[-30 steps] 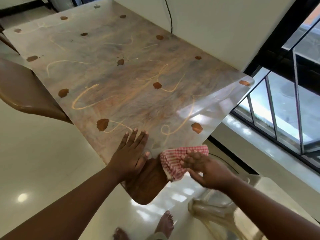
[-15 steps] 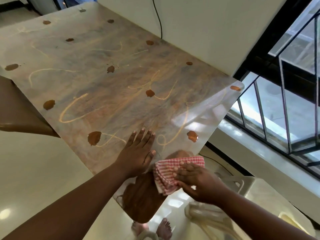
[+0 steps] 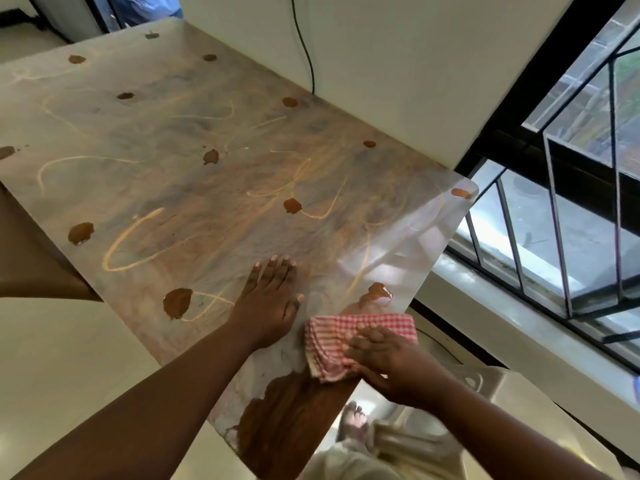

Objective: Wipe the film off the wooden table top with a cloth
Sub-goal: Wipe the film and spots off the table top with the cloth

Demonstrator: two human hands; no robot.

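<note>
Nearest the camera, a patch of dark bare wood (image 3: 287,420) was seen at the near corner of the wooden table top (image 3: 194,174), where the cloudy film (image 3: 173,140) had been cleared. Just beyond it, a red-and-white checked cloth (image 3: 346,337) was bunched on the table beside the near right edge. The right hand (image 3: 388,358) was laid over the cloth's near right part, its fingers slightly bent and pressed down onto the fabric; whether the thumb was curled under could not be told. Immediately left of the cloth, the left hand (image 3: 268,303) was planted flat on the filmed surface, fingers straight and held close together, thumb pointed toward the cloth. A pale plastic chair (image 3: 512,393) was seen below the table's right edge. Farther out, the film was marked by pale curving streaks and scattered brown blobs (image 3: 177,301). At the far right, a barred window (image 3: 568,216) and a black cable (image 3: 304,50) on the wall were visible.
</note>
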